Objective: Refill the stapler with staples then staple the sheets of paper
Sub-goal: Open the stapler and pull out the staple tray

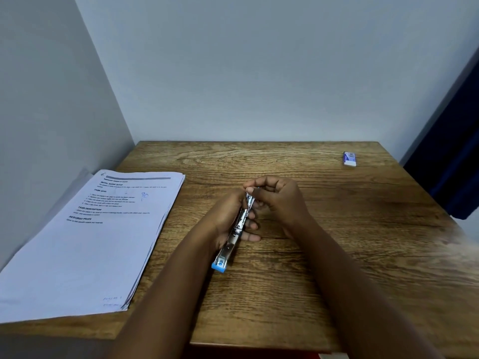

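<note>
Both forearms reach in from the near edge of the brown wood-grain tabletop (324,255) and meet around its middle. The left hand (230,216) comes in from the near-left with its back turned up and leftward, fingers curled under and around a slim silver metal stapler with a bright blue end cap (234,237). 3 of its fingertips (250,237) show on the right side of the metal body, so this hand grips the stapler round its middle. The stapler is held just over the tabletop centre, lying lengthwise, its blue cap pointing toward the near edge and its other end pointing toward the far edge.

The right hand (278,198) comes in from the near-right with the wrist bent and the knuckles raised. Its thumb and fingers are curled and pressed together at the stapler's far end, pinching there; whether they hold the stapler's own part or a strip of staples cannot be told.

A stack of white printed paper sheets (85,244) lies along the left edge, running toward the near-left corner, well apart from the hands. A small white and blue box (349,158) sits near the far-right corner.
</note>
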`<control>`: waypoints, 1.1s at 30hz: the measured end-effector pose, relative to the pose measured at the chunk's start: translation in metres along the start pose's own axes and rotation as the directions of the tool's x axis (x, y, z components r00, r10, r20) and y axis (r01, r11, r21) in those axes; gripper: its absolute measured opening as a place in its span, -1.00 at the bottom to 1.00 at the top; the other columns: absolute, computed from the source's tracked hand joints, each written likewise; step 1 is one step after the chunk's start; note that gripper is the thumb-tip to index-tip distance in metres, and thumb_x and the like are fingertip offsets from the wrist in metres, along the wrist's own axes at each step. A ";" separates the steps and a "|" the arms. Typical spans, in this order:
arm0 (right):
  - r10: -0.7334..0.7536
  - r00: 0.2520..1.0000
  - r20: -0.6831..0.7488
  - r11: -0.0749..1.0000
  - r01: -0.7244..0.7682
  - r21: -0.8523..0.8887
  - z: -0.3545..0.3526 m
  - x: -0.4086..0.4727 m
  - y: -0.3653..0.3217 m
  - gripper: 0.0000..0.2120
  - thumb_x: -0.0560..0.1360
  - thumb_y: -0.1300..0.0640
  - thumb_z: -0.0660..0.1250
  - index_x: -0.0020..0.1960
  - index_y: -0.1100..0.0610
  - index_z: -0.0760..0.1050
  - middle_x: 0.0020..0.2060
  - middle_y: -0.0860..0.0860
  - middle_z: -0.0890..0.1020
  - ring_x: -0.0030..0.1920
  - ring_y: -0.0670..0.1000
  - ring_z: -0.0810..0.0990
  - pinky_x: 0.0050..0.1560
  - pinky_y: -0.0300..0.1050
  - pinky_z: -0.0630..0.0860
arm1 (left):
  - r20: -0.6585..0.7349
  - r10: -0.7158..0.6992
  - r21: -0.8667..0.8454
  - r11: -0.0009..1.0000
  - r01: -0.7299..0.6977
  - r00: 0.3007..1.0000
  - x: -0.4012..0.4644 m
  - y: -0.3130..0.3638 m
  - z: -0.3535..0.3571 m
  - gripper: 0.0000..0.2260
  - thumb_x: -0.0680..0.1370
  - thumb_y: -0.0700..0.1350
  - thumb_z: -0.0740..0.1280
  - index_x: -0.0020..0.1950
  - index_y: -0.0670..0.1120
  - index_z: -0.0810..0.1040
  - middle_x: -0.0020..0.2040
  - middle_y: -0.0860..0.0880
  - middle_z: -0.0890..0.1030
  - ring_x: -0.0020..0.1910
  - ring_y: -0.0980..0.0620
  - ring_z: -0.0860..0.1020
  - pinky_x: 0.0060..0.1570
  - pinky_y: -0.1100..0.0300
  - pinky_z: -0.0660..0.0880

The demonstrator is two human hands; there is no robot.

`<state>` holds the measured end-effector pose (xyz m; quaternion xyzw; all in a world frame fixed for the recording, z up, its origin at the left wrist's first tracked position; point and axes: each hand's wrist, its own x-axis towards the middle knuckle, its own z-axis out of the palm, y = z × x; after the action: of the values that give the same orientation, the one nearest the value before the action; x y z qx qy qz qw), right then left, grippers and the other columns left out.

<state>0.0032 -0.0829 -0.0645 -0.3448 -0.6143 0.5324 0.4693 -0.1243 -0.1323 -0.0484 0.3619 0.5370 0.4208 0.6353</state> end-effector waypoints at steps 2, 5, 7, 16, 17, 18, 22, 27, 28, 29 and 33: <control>0.006 1.000 0.001 1.000 -0.006 -0.012 0.001 0.000 -0.001 -0.94 0.46 0.25 0.45 -0.08 0.20 0.68 -0.33 0.02 0.71 -0.34 -0.09 0.63 -0.28 -0.23 0.56 | 0.026 -0.032 -0.022 0.999 0.033 0.999 -0.001 0.004 -0.003 -0.72 0.54 -0.18 0.05 -0.19 -0.12 0.54 -0.38 -0.02 0.47 -0.44 0.05 0.49 -0.30 0.03 0.61; 0.046 0.999 -0.020 0.999 -0.046 -0.010 0.001 0.001 0.000 -0.94 0.46 0.24 0.45 -0.08 0.20 0.68 -0.34 0.00 0.70 -0.38 -0.10 0.61 -0.25 -0.12 0.58 | 0.095 -0.087 -0.107 0.989 0.097 0.992 -0.003 0.009 -0.008 -0.73 0.38 -0.29 0.06 -0.16 -0.17 0.55 -0.34 -0.04 0.48 -0.43 0.03 0.49 -0.26 -0.02 0.63; 0.063 0.997 -0.033 0.998 -0.064 -0.010 0.001 0.001 0.001 -0.95 0.45 0.24 0.46 -0.09 0.20 0.67 -0.37 0.00 0.69 -0.42 -0.13 0.57 -0.28 -0.13 0.56 | 0.127 -0.087 -0.154 0.982 0.106 0.988 -0.005 0.009 -0.010 -0.67 0.29 -0.29 0.08 -0.08 -0.21 0.56 -0.31 -0.06 0.49 -0.43 0.03 0.50 -0.23 -0.05 0.63; 0.156 0.970 -0.186 0.985 -0.140 0.096 -0.014 0.008 0.001 -0.91 0.46 0.25 0.45 -0.06 0.26 0.64 -0.16 0.22 0.71 -0.41 -0.04 0.58 -0.39 -0.15 0.58 | 0.107 0.090 -0.168 0.983 -0.071 0.990 -0.006 0.002 -0.013 -0.61 0.45 -0.43 0.01 0.09 -0.13 0.49 0.02 -0.25 0.66 -0.09 -0.16 0.66 -0.10 -0.13 0.62; 0.173 0.964 -0.204 0.981 -0.150 0.124 -0.016 0.008 0.002 -0.90 0.47 0.26 0.44 -0.05 0.28 0.63 -0.15 0.24 0.71 -0.42 -0.04 0.58 -0.41 -0.16 0.57 | 0.124 0.104 -0.156 0.984 -0.084 0.987 -0.007 0.002 -0.015 -0.64 0.47 -0.42 0.02 0.04 -0.13 0.50 0.04 -0.26 0.66 -0.07 -0.16 0.66 -0.08 -0.10 0.62; 0.181 0.957 -0.225 0.978 -0.151 0.143 -0.018 0.008 0.002 -0.91 0.47 0.27 0.43 -0.05 0.28 0.63 -0.13 0.24 0.71 -0.42 -0.05 0.57 -0.41 -0.19 0.56 | 0.148 0.115 -0.139 0.986 -0.095 0.982 -0.007 0.002 -0.016 -0.67 0.48 -0.40 0.04 -0.02 -0.14 0.54 0.05 -0.24 0.66 -0.05 -0.14 0.67 -0.07 -0.07 0.62; 0.190 0.950 -0.246 0.971 -0.145 0.188 -0.021 0.011 0.004 -0.95 0.48 0.30 0.40 -0.07 0.24 0.64 -0.06 0.25 0.70 -0.36 -0.08 0.53 -0.39 -0.30 0.49 | 0.126 0.186 -0.010 0.982 -0.186 0.974 -0.008 -0.001 -0.018 -0.79 0.55 -0.31 0.31 -0.20 -0.07 0.65 -0.05 -0.13 0.72 -0.13 -0.03 0.70 -0.20 0.10 0.66; 0.208 0.954 -0.214 0.953 -0.148 0.265 -0.018 0.012 0.005 -0.93 0.49 0.31 0.39 -0.09 0.21 0.65 -0.02 0.25 0.69 -0.25 -0.02 0.54 -0.34 -0.30 0.49 | -0.052 0.376 0.199 0.912 -0.360 0.925 -0.005 -0.008 -0.016 -0.82 0.48 -0.36 0.46 -0.13 -0.13 0.53 -0.26 -0.12 0.68 -0.32 0.00 0.66 -0.34 0.19 0.55; 0.207 0.955 -0.213 0.950 -0.144 0.279 -0.018 0.012 0.004 -0.92 0.50 0.31 0.39 -0.10 0.20 0.65 -0.03 0.23 0.70 -0.25 -0.02 0.54 -0.34 -0.30 0.49 | -0.071 0.410 0.235 0.893 -0.384 0.909 -0.004 -0.008 -0.016 -0.83 0.48 -0.33 0.47 -0.13 -0.12 0.54 -0.29 -0.11 0.68 -0.36 0.01 0.64 -0.35 0.20 0.53; 0.204 0.955 -0.215 0.949 -0.139 0.283 -0.019 0.012 0.004 -0.92 0.51 0.29 0.38 -0.10 0.19 0.66 -0.04 0.22 0.70 -0.27 -0.04 0.53 -0.33 -0.29 0.49 | -0.094 0.448 0.304 0.863 -0.403 0.889 -0.004 -0.009 -0.016 -0.85 0.48 -0.29 0.48 -0.13 -0.10 0.55 -0.31 -0.09 0.68 -0.39 0.01 0.63 -0.38 0.20 0.52; 0.138 0.950 -0.280 0.974 -0.079 0.213 -0.019 0.010 -0.001 -0.91 0.52 0.25 0.39 -0.04 0.22 0.67 -0.10 0.16 0.68 -0.36 -0.10 0.52 -0.33 -0.28 0.50 | -0.179 0.613 0.623 0.676 -0.393 0.769 -0.001 -0.008 -0.017 -0.86 0.42 -0.12 0.56 -0.17 0.01 0.61 -0.27 0.02 0.69 -0.38 0.13 0.61 -0.39 0.24 0.51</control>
<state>0.0177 -0.0675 -0.0619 -0.4046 -0.4616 0.5593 0.5571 -0.1398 -0.1359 -0.0585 0.5780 0.6214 0.4693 0.2438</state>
